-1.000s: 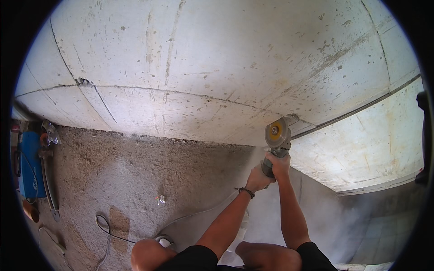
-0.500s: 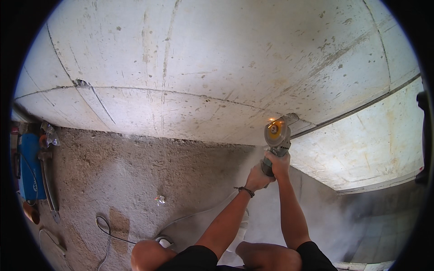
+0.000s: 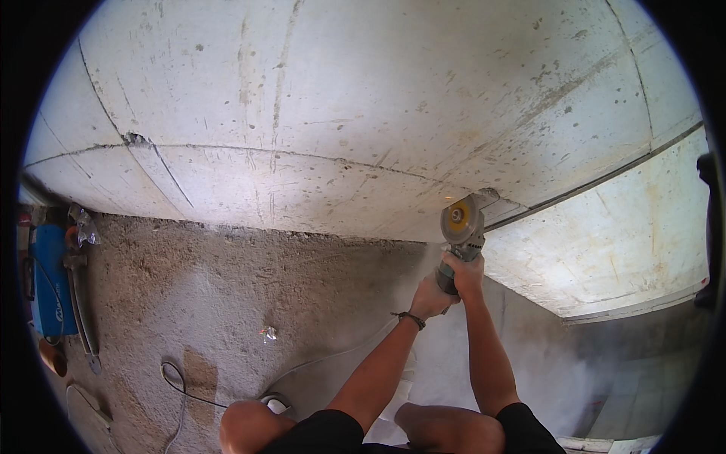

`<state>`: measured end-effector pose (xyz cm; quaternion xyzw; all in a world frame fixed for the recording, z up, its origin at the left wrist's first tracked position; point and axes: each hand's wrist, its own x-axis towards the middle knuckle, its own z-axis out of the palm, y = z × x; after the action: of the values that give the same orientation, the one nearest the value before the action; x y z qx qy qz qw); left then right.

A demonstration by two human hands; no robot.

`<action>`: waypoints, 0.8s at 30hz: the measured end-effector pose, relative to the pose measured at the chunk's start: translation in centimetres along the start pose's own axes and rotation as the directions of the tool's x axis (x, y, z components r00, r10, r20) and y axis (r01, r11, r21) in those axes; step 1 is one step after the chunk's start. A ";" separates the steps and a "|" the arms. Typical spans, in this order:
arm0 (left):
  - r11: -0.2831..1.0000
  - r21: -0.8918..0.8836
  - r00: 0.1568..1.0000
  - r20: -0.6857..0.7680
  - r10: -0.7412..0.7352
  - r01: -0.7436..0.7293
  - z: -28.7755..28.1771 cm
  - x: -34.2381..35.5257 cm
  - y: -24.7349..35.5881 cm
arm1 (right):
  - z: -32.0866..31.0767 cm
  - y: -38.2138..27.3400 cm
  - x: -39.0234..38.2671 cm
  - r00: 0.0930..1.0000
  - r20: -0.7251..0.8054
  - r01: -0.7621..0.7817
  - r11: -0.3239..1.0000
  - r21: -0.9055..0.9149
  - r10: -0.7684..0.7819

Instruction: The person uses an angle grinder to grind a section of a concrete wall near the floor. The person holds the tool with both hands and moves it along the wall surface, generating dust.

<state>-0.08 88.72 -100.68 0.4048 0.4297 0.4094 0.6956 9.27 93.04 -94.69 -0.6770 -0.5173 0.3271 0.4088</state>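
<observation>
Both our hands are wrapped round one tool in the head view: the left hand (image 3: 432, 297) has its fingers curled about the rear of the grinder (image 3: 468, 244), while the right hand (image 3: 468, 277) grips it further forward, just behind its head. We cannot see every finger of either.

Our grinder is dark grey-green, dusty, with slots in its side. It tilts up toward the pale wall (image 3: 363, 98), right of the middle. Its round disc (image 3: 456, 218) is yellow around a metal hub, partly ringed by a greyish guard (image 3: 476, 217). We see a faint orange glint at the upper edge, beside a broken notch in the wall; how deep the disc sits we cannot tell.

Haze hangs below to the right. A pale cable (image 3: 325, 359) crosses the rough floor (image 3: 302, 280) toward our left wrist, which wears a dark band (image 3: 409, 318). Far left stands a blue machine (image 3: 54, 276).
</observation>
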 end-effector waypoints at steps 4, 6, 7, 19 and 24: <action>1.000 0.003 0.999 -0.023 0.030 -0.030 0.2 0.1 -0.6 | 0.1 0.2 0.0 1.000 0.002 -0.011 1.000 0.005 0.011; 1.000 0.007 1.000 -0.006 0.020 -0.020 0.3 0.2 -0.6 | -0.1 0.8 0.3 1.000 -0.008 -0.011 1.000 0.000 0.011; 1.000 0.008 1.000 0.000 0.013 -0.013 0.2 0.2 -0.5 | 0.0 0.9 0.3 1.000 -0.013 -0.010 1.000 -0.012 0.010; 1.000 0.008 1.000 -0.006 0.015 -0.015 0.0 -0.3 -0.4 | 0.1 0.9 0.0 1.000 0.000 0.002 0.998 -0.065 -0.002; 1.000 -0.013 1.000 -0.009 0.013 -0.013 0.1 -0.3 -0.5 | -0.3 2.9 0.8 1.000 -0.024 -0.018 0.997 -0.069 0.016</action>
<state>0.07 88.28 -101.04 0.4012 0.4275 0.4184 0.6937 11.05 93.41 -97.18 -0.6988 -0.5177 0.3044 0.3886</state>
